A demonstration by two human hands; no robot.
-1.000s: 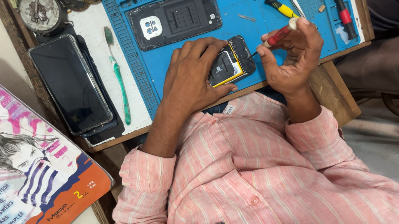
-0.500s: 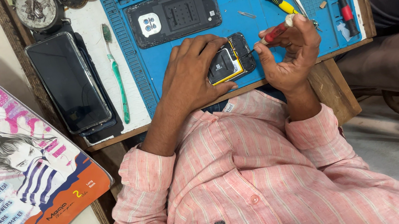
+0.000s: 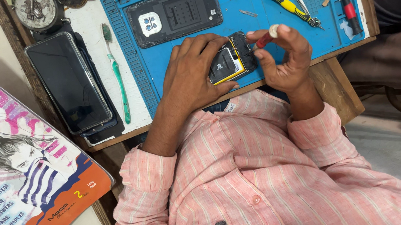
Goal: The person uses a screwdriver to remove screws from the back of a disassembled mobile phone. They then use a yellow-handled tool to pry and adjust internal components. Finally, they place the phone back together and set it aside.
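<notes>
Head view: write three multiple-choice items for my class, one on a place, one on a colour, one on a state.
1. Where does the toothbrush lie?
A. on the blue mat
B. on the white strip between the dark phone and the mat
C. on the book

2. What colour is the handle of the screwdriver in the right hand?
A. red
B. green
C. white

3. In what state is the phone under the left hand?
A. closed and lit
B. still in a box
C. opened, back cover off

Answers:
1. B: it lies on white, with the dark phone on one side and the mat on the other.
2. A: red shows between the fingertips.
3. C: its inner parts show, and a back cover lies apart on the mat.
</notes>
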